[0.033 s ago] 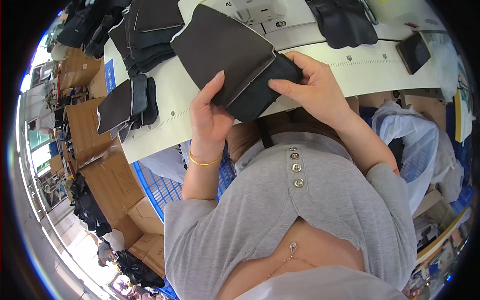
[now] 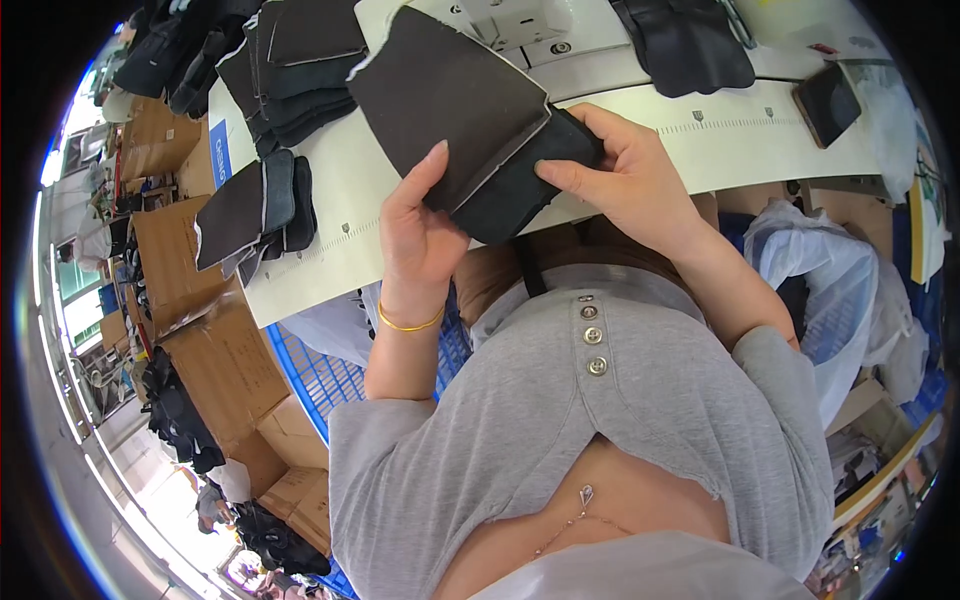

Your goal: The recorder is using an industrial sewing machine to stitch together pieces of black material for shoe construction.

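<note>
One dark panel [image 2: 452, 100], upper centre, is gripped by left hand [image 2: 422, 232] and right hand [image 2: 637, 178], seemingly mid-work; whether the upper-left stack [image 2: 316, 36] is finished, I can't tell.

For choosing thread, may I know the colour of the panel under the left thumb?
Dark brown; the panel shows best in the head view.

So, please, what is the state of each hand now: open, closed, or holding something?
Left hand: holding the dark piece, thumb on top.
Right hand: closed on the piece's right end, thumb on top.
</note>
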Demonstrator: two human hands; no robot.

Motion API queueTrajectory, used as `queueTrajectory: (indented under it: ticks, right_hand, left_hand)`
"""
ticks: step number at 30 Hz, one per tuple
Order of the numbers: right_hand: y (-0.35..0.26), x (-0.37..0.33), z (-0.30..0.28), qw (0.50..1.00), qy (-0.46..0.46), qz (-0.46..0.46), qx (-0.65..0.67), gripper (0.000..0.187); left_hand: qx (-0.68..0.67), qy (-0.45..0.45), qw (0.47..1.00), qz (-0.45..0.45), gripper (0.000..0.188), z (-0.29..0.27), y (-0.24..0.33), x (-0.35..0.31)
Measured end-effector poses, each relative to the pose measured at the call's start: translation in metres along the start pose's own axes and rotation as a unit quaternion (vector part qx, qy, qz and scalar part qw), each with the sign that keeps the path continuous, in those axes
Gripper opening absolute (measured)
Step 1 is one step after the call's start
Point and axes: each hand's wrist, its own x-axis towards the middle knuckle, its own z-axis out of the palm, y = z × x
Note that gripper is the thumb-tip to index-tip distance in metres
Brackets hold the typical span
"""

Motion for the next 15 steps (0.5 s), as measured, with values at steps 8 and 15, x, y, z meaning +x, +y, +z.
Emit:
queueTrajectory:
  ticks: [8,15]
  right_hand:
    - [-0.015,-0.001,0.003,0.997,0.016,0.05,0.065,0.017]
    - [-0.014,-0.004,0.007,0.994,0.068,-0.003,0.084,0.017]
  left_hand:
    - [0.187,0.102,0.962,0.172,0.036,0.023,-0.011,0.01]
    - [0.157,0.077,0.962,0.209,0.037,0.027,-0.007,0.013]
